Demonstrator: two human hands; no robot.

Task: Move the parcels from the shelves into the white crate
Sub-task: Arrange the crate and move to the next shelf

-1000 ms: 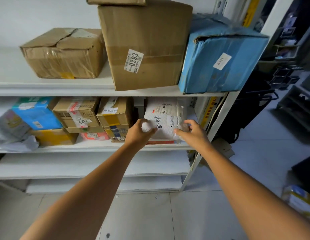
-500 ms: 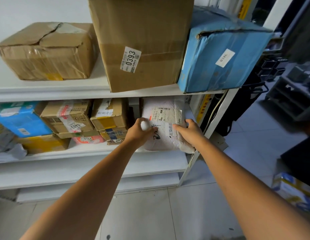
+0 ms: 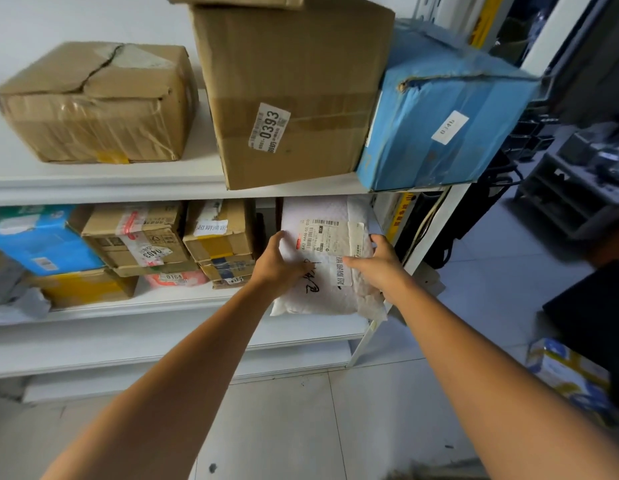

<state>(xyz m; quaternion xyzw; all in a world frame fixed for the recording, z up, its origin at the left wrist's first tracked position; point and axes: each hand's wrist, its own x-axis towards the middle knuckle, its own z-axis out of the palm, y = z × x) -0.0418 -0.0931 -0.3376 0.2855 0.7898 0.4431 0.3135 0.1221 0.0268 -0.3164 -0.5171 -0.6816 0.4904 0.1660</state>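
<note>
Fingers (image 3: 351, 262) of your right hand (image 3: 379, 271) are curling over the front and right edge of the white parcel (image 3: 322, 299), and your left hand (image 3: 278, 268) is clamping its left edge, so both hands are gripping it, one on each side. From the head camera, the padded bag is standing at the right end of the middle shelf (image 3: 145, 303), label facing you, its bottom right at the shelf's front lip. I'd say you're drawing it out, not yet carrying it clear.

As for progress, you're looking at plenty left to do. On the upper shelf (image 3: 93, 188) the crumpled brown box (image 3: 93, 102), the tall box marked 0393 (image 3: 287, 91) and the blue box (image 3: 439, 109) are all sitting in place. Beside your left hand, the stacked brown cartons (image 3: 218, 237) and the carton marked 0403 (image 3: 138, 233) are waiting, with a pink parcel (image 3: 175, 278), a yellow box (image 3: 83, 289) and a light-blue box (image 3: 34, 237) further along.

You're not showing the white crate in this view, so how many parcels are already in it can't be told.
</note>
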